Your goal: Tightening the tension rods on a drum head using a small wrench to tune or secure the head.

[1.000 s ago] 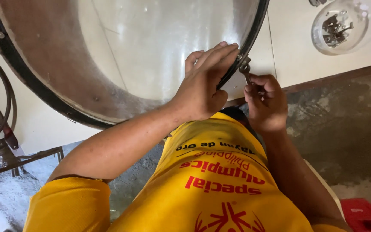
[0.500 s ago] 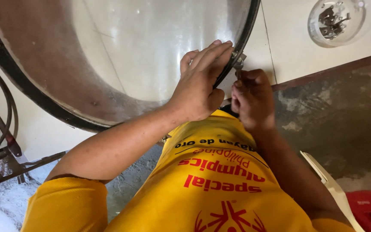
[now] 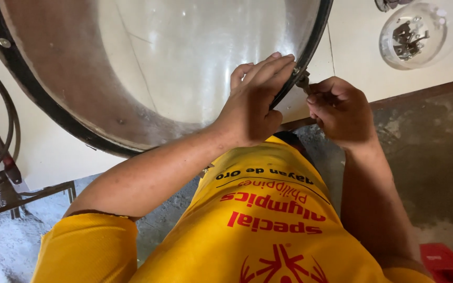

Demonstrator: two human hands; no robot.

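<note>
Up close, the left hand (image 3: 252, 107) lay flat against the big round drum (image 3: 148, 68), its fingers (image 3: 268, 65) straight and pressed together, their tips hooked over the black rim (image 3: 313, 39) on the drum's right edge. The palm rested on the pale, see-through skin just inside that rim, holding nothing. Just beside those fingertips, the right hand (image 3: 339, 110) was curled tight, its fingers bunched around a small metal fitting (image 3: 303, 81) that stuck out from the rim. Only the fitting's dark tip showed between the two hands, so it may have been a bolt or a small tool; the view was too poor to tell. The hands sat nearly touching at the rim. Well apart from the right hand, up and outward, stood a clear round tub (image 3: 412, 34) with small metal parts inside. Below both wrists spread the person's yellow shirt (image 3: 268, 230).
</note>
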